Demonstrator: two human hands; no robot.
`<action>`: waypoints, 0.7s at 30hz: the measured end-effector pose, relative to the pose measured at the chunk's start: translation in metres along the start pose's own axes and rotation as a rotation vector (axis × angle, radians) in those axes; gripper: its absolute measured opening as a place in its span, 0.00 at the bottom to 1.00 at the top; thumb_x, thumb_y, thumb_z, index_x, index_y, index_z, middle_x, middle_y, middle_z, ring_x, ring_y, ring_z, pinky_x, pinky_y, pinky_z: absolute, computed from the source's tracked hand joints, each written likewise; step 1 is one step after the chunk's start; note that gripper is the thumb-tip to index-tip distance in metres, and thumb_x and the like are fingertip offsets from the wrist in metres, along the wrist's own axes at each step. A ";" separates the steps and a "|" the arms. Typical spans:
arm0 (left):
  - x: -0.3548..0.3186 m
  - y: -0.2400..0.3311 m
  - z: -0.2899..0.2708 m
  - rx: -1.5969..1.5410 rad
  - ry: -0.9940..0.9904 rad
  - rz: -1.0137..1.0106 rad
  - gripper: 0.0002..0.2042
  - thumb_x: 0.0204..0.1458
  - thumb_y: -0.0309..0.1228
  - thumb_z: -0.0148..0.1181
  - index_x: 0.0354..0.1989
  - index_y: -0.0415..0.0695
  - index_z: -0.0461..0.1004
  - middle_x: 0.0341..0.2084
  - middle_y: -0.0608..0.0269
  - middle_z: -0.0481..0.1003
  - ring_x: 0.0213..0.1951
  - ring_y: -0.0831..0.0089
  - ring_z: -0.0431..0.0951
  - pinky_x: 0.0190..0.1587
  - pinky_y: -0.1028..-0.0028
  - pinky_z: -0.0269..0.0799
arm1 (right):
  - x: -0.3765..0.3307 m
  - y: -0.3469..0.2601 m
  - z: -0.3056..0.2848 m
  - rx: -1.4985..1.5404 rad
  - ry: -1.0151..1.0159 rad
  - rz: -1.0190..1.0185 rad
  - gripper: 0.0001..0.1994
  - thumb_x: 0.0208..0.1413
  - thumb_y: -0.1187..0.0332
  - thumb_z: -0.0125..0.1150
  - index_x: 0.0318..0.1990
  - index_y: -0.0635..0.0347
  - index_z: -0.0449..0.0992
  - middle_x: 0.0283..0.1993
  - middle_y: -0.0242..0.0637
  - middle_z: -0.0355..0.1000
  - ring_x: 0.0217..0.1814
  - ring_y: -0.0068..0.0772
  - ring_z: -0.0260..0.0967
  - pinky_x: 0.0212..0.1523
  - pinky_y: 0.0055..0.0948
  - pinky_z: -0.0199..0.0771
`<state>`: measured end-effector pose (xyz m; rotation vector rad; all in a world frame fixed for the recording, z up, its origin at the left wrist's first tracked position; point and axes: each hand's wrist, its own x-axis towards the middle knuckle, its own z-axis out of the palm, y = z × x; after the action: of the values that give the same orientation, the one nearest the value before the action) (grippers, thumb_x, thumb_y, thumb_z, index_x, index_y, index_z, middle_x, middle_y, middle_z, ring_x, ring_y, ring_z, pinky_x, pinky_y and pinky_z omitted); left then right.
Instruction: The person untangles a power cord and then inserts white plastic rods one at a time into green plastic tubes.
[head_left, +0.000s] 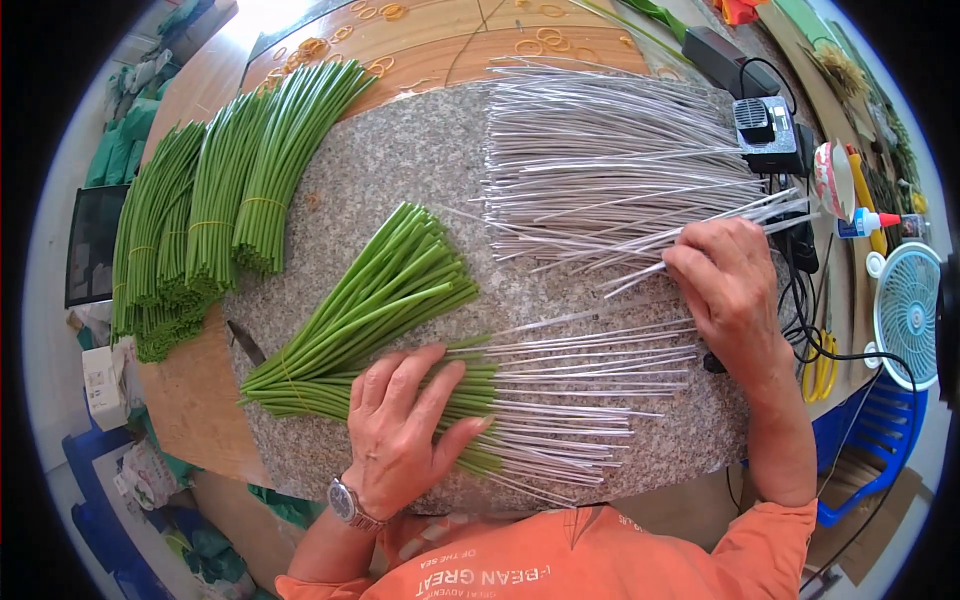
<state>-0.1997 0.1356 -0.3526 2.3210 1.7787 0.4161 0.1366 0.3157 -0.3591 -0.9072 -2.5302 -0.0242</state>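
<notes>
On the stone slab lies a bundle of thin green tube-like stems, bound near its left end and fanned out to the right. Pale thin wires run out of the ends of the nearer stems. My left hand, a watch on its wrist, rests over these stems with fingers stretched and apart. My right hand is closed, thumb and fingers pinching a few silvery wires at the near edge of a large pile of loose wires. The pinched fingertips are partly hidden.
Several tied green bundles lie at the left, beside rubber bands. A knife sits by the slab's left edge. A black device, cables, glue bottle, yellow-handled scissors and blue fan crowd the right.
</notes>
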 end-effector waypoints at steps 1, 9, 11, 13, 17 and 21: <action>0.000 0.001 -0.001 -0.005 -0.014 -0.015 0.28 0.59 0.50 0.74 0.60 0.43 0.83 0.61 0.53 0.79 0.61 0.49 0.77 0.66 0.51 0.70 | 0.001 0.005 0.002 0.003 0.002 0.006 0.11 0.52 0.77 0.73 0.43 0.59 0.83 0.48 0.36 0.77 0.53 0.43 0.76 0.59 0.45 0.73; -0.002 0.001 0.003 -0.018 0.026 -0.004 0.28 0.60 0.49 0.74 0.60 0.41 0.83 0.61 0.52 0.79 0.61 0.50 0.78 0.65 0.52 0.72 | 0.016 -0.026 -0.015 0.076 0.044 0.034 0.16 0.52 0.78 0.74 0.49 0.60 0.84 0.49 0.38 0.78 0.54 0.46 0.76 0.57 0.48 0.73; -0.004 -0.001 0.008 -0.021 0.040 -0.006 0.28 0.60 0.49 0.74 0.61 0.42 0.82 0.62 0.54 0.78 0.61 0.52 0.78 0.64 0.53 0.71 | 0.012 -0.047 -0.012 0.207 -0.004 -0.025 0.13 0.51 0.77 0.72 0.46 0.62 0.84 0.45 0.38 0.78 0.49 0.42 0.77 0.52 0.44 0.75; -0.003 0.001 0.005 -0.030 0.053 -0.009 0.28 0.60 0.50 0.74 0.60 0.39 0.82 0.60 0.51 0.79 0.60 0.50 0.79 0.64 0.52 0.74 | 0.006 -0.062 -0.004 0.275 -0.083 -0.067 0.13 0.52 0.74 0.68 0.46 0.61 0.84 0.44 0.36 0.78 0.48 0.39 0.77 0.48 0.39 0.75; -0.002 -0.001 0.007 -0.044 0.064 -0.008 0.29 0.59 0.49 0.74 0.59 0.38 0.82 0.59 0.51 0.80 0.59 0.50 0.79 0.64 0.53 0.74 | 0.012 -0.082 0.013 0.281 -0.132 -0.075 0.15 0.52 0.73 0.75 0.48 0.59 0.83 0.45 0.35 0.77 0.46 0.39 0.78 0.47 0.41 0.77; -0.003 -0.002 0.008 -0.045 0.079 -0.002 0.28 0.58 0.48 0.76 0.58 0.38 0.82 0.57 0.52 0.81 0.57 0.51 0.80 0.63 0.53 0.75 | 0.018 -0.096 0.021 0.306 -0.162 -0.094 0.13 0.55 0.72 0.69 0.48 0.59 0.82 0.45 0.34 0.77 0.46 0.36 0.77 0.46 0.40 0.76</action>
<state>-0.1993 0.1337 -0.3606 2.3019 1.7876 0.5485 0.0581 0.2548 -0.3579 -0.6926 -2.6243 0.4121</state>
